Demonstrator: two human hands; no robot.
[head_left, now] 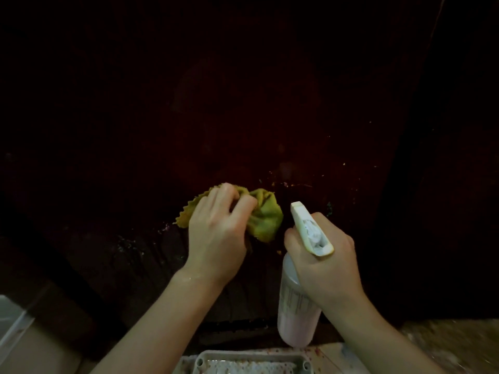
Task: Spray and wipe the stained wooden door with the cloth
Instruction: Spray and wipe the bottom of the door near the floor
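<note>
- Door [243, 117]: dark stained wood, fills most of the head view; very dim, grain visible only in the lower part. Small pale specks and flecks lie scattered on its surface to the right of the cloth and lower left of it.
- Cloth [266, 215]: yellow-green, bunched, with a zigzag-cut edge showing at its left. It lies against the lower middle of the door.
- Left hand [216, 233]: fingers curled over and into the cloth, gripping it and holding it to the door; the wrist looks wet.
- Spray bottle [297, 306]: translucent body with pinkish liquid in the lower part, white trigger head on top, nozzle pointing up and left towards the door. It sits just right of the cloth, apart from it.
- Right hand [328, 268]: wrapped round the neck of the spray bottle, grasping it; one finger reaches forward beneath the trigger head.
- Tray [251, 363]: pale grey plastic rim at the bottom edge, below both forearms; contents blurred.
- Floor [459, 344]: speckled, light patch at lower right.
- Pale object [13, 327]: lower left corner, cannot tell what it is.
</note>
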